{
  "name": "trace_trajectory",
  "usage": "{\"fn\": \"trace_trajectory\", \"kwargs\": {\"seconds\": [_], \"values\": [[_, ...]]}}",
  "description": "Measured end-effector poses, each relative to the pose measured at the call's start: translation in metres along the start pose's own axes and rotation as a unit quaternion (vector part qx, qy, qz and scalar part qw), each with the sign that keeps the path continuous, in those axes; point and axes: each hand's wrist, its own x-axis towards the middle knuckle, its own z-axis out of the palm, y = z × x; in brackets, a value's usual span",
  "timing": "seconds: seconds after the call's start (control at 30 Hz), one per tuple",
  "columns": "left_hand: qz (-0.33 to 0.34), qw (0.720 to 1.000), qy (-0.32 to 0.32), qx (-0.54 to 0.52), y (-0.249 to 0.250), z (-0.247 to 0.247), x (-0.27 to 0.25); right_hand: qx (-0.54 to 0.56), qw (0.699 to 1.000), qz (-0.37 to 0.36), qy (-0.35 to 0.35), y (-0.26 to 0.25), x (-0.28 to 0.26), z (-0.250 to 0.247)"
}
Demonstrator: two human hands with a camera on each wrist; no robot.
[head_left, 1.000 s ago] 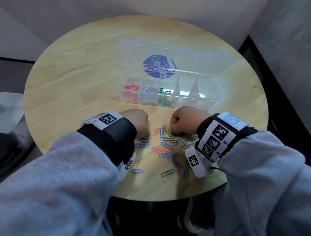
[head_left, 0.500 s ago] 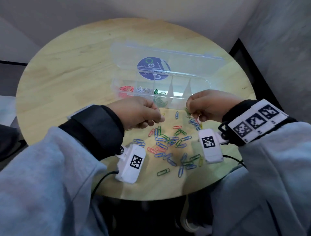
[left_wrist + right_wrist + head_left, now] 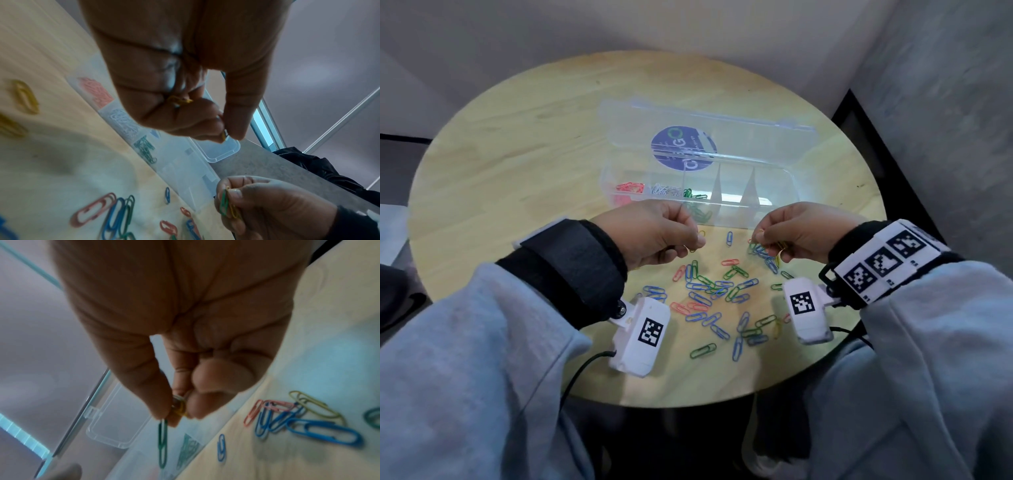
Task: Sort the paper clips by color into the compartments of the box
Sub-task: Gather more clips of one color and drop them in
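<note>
Pale wood round table (image 3: 482, 178) carries a clear plastic compartment box (image 3: 774, 192), lid open toward the far side. Box compartments from its left end: red clips (image 3: 630, 187), white/silver clips (image 3: 664, 189), green clips (image 3: 697, 197); remaining compartments look empty. Loose pile of paper clips (image 3: 719, 294) (blue, green, red, yellow) lies on the table between box and near edge, approx. under both wrists.

Left hand (image 3: 654, 233) is raised just in front of the box, fingers curled, holding yellow clips (image 3: 180, 100) in the palm and pinching another at thumb/forefinger. Right hand (image 3: 801, 233) is also raised, pinching a mixed bunch: one green clip (image 3: 162, 443) hangs free below the fingertips, a yellow one sits beside it.

Risk, as judged:
- Mixed bunch released together puts 2 colours in one compartment.
- Dangling green clip is held by its tip only; may slip and land in the wrong compartment or back in the pile.
- Clips interlock easily; pulling one can drag others.
</note>
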Motion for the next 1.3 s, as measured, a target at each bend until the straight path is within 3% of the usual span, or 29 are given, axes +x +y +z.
{"fn": "trace_trajectory", "kwargs": {"seconds": [0.17, 0.4, 0.53, 0.67, 0.77, 1.1, 1.2, 1.3], "values": [[-0.001, 1.000, 0.000, 0.019, -0.001, 0.000, 0.002, -0.138, 0.990, 0.002, 0.022, 0.003, 0.005, 0.001], [-0.016, 1.000, -0.008, 0.008, 0.000, 0.001, 0.001, -0.009, 0.999, 0.040, 0.008, 0.003, 0.004, 0.001], [-0.034, 0.999, -0.025, -0.009, 0.002, 0.002, -0.001, -0.068, 0.997, 0.016, -0.029, 0.010, -0.006, -0.002], [-0.036, 0.999, -0.023, -0.018, 0.004, 0.000, -0.003, -0.300, 0.948, -0.021, -0.107, 0.022, -0.019, 0.004], [-0.042, 0.999, -0.015, -0.031, 0.004, 0.000, -0.002, -0.405, 0.907, -0.027, -0.111, 0.034, -0.026, 0.010], [-0.051, 0.999, 0.004, 0.018, 0.004, 0.009, 0.004, -0.487, 0.860, -0.080, -0.130, 0.051, -0.030, 0.022], [-0.052, 0.998, 0.008, 0.025, 0.003, 0.010, 0.006, -0.471, 0.870, -0.078, -0.122, 0.049, -0.030, 0.020], [-0.057, 0.998, 0.009, 0.039, 0.002, 0.011, 0.007, -0.348, 0.932, -0.071, -0.076, 0.041, -0.024, 0.004]]}}
